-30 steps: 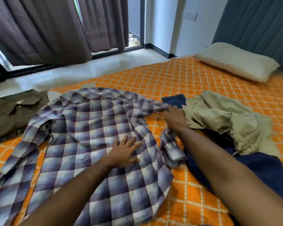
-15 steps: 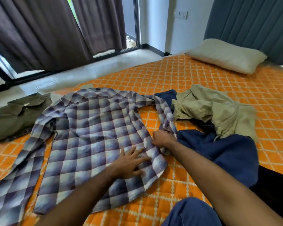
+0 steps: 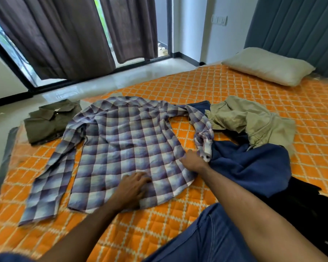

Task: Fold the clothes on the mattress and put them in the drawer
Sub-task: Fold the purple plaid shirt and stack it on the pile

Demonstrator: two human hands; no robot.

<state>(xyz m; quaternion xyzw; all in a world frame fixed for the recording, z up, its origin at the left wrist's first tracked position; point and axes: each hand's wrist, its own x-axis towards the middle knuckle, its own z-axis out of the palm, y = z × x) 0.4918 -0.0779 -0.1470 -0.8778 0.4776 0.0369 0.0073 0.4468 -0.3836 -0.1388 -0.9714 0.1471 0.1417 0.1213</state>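
A purple-and-white checked shirt (image 3: 125,148) lay spread back-up across the middle of the frame on the orange quilted mattress (image 3: 225,91); one sleeve stretched down toward the lower left, the other bent round at the right of centre, its cuff resting against a dark blue garment (image 3: 250,165). The left hand (image 3: 133,188) lay near the shirt's lower hem, just below the centre of the frame, fingers loosely bent and pressing on the cloth, gripping nothing. The right hand (image 3: 194,160) sat at the shirt's right edge, right of centre, beside the cuff; its fingers looked curled onto the fabric, though whether they actually pinched it could not be told. A crumpled beige garment (image 3: 252,120) lay at the right, partly over the blue one; something black (image 3: 301,205) lay at the lower right edge. An olive-green shirt (image 3: 49,121), folded, sat at the left near the mattress corner. A pale pillow (image 3: 269,66) rested in the upper right; brown curtains (image 3: 64,35) hung in the upper left over a glass door. A knee in blue jeans (image 3: 212,237) filled the bottom of the frame.
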